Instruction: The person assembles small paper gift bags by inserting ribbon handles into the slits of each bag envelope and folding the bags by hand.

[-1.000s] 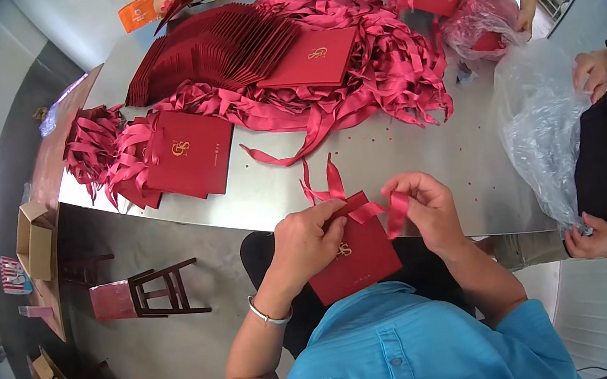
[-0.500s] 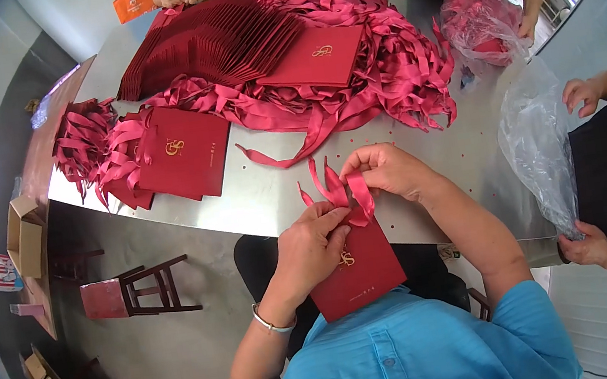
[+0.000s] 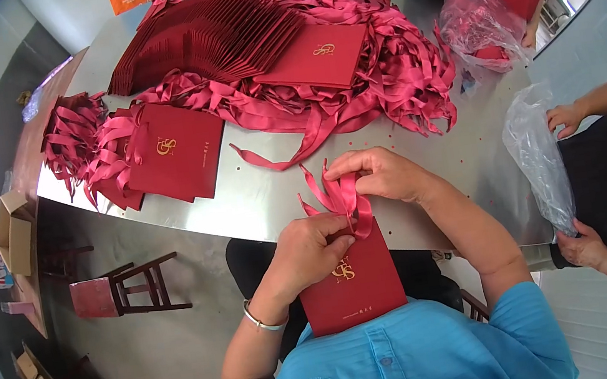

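Observation:
A flat red paper gift bag (image 3: 357, 294) with gold lettering leans against my blue shirt at the table's near edge. My left hand (image 3: 310, 247) pinches the bag's top, with the base of its pink ribbon (image 3: 354, 202) under thumb and fingers. Fingers of my right hand (image 3: 383, 176) are closed on the ribbon's upper part, just above the bag. Loose ribbon ends stick up between both hands. Part of the bag's top edge is hidden behind my left hand.
Across the metal table (image 3: 264, 183) lie a fanned row of red bags (image 3: 204, 37), a ribbon heap (image 3: 411, 70) and a stack of finished-looking bags (image 3: 178, 153). At right, one person holds a clear plastic sack (image 3: 536, 157); another handles red bags by a filled sack (image 3: 478, 25).
My right hand has shifted left along the ribbon, drawing it into a loop. At the far right, a person's hand has lowered red bags beside the filled sack.

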The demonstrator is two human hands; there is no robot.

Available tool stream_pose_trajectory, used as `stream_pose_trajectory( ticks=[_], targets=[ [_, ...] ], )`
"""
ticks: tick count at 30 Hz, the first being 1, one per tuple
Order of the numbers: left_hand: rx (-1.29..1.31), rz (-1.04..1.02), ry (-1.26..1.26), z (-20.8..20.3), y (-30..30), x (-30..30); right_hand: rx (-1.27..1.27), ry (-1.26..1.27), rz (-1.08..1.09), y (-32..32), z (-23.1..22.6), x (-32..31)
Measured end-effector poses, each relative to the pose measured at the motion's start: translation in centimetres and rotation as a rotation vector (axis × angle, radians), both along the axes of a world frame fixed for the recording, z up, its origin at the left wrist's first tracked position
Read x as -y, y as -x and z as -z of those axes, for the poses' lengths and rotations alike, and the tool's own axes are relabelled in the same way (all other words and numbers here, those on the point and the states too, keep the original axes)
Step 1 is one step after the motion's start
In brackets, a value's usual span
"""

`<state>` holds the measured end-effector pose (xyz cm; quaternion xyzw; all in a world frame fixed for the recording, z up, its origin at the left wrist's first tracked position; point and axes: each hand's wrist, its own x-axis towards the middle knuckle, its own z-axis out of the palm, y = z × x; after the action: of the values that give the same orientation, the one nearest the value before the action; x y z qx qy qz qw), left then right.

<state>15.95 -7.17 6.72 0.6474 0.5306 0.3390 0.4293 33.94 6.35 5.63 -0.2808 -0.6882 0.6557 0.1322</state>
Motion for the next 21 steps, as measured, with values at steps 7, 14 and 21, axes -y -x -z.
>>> stream_pose_trajectory(
  ticks=[7, 14, 21],
  targets=[
    [-0.083, 0.015, 0.039, -0.7, 0.2, 0.2, -0.018, -0.157, 0.012, 0.5, 0.9, 0.3],
    [-0.078, 0.011, -0.013, 0.0, 0.1, 0.7, -0.058, -0.057, 0.116, 1.0, 1.2, 1.4],
    [-0.052, 0.013, 0.008, 0.5, -0.4, 0.8, -0.015, -0.475, 0.102, 1.1, 1.4, 1.7]
  ],
)
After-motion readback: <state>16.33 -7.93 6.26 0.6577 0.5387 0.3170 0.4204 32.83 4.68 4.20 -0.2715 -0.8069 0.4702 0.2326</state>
